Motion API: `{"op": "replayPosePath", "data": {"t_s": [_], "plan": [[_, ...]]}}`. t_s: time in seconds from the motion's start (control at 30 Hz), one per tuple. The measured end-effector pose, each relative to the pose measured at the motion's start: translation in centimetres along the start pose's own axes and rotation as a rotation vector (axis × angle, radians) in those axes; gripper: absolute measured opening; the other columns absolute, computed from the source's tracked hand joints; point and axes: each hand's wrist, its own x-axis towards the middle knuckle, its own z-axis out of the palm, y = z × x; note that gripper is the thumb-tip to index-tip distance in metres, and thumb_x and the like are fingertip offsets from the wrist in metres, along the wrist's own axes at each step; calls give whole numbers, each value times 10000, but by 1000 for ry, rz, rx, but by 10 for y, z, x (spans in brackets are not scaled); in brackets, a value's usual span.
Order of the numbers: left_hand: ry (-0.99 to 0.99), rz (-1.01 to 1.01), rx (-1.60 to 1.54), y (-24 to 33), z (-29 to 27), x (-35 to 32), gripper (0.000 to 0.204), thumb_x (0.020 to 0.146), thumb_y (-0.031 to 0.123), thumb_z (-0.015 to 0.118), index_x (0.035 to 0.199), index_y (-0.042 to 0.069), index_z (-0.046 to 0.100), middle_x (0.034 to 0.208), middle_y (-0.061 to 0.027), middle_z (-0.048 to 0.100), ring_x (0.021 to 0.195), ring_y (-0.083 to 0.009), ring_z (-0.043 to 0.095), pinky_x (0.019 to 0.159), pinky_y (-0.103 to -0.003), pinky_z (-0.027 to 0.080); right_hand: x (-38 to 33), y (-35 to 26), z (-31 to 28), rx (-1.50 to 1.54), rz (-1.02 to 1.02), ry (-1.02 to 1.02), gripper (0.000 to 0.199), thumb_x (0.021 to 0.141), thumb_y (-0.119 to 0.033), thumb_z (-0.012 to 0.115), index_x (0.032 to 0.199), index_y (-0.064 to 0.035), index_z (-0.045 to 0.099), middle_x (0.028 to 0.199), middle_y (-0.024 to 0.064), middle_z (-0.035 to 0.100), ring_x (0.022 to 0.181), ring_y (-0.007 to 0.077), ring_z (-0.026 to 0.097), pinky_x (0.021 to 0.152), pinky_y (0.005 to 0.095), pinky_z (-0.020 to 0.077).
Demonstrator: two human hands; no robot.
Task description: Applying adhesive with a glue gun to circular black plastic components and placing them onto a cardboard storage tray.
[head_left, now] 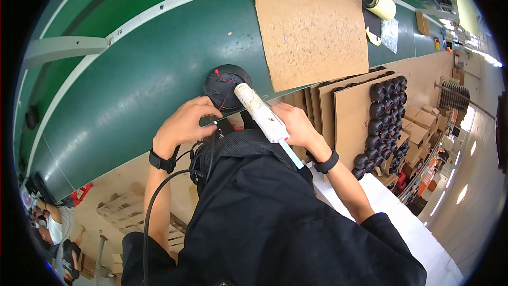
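Note:
A round black housing (229, 89) with thin red and black wires and a small red connector lies at the near edge of the green bench. My right hand (294, 123) is wrapped round a white hot glue gun (260, 114), its barrel stained brown. A pale blue glue stick (292, 155) sticks out of its rear. The gun's front end reaches over the right side of the housing. My left hand (186, 122) is at the housing's near left edge, thumb and forefinger apart, with wires close to the fingertips. Whether a finger touches the housing is unclear.
Across the green bench (153, 69), a stained cardboard sheet (312, 34) lies to the right, with a yellowish roll (380, 2) beyond it. Below the bench's right part, several round black parts (382, 116) are stacked between cardboard sheets. A black cable (150, 217) runs past my left arm.

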Motion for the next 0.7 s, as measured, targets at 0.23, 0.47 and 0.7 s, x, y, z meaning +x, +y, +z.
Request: {"op": "replayPosePath", "data": {"t_s": [0.23, 0.47, 0.7], "plan": [[156, -123, -80, -8, -3, 8, 174, 836, -4, 717, 1009, -6, 734, 903, -105, 695, 809, -203, 684, 753, -314, 556, 6, 2, -3, 68, -53, 17, 332, 671, -226, 735, 878, -7, 595, 823, 199, 605, 785, 418, 590, 689, 466, 490], [368, -72, -206, -30, -1, 33, 153, 894, 41, 685, 1025, -20, 736, 903, -100, 720, 798, -163, 681, 728, -296, 564, 13, 1, -17, 205, -83, -138, 315, 713, -237, 725, 898, -8, 612, 832, 206, 627, 831, 421, 617, 725, 467, 494], [504, -65, -120, -43, 10, 63, 148, 883, 103, 723, 956, -25, 735, 862, -104, 724, 719, -177, 665, 675, -303, 538, 31, 4, -37, 6, -206, -355, 303, 704, -269, 715, 843, -30, 590, 777, 175, 609, 800, 411, 612, 677, 467, 478]]}}
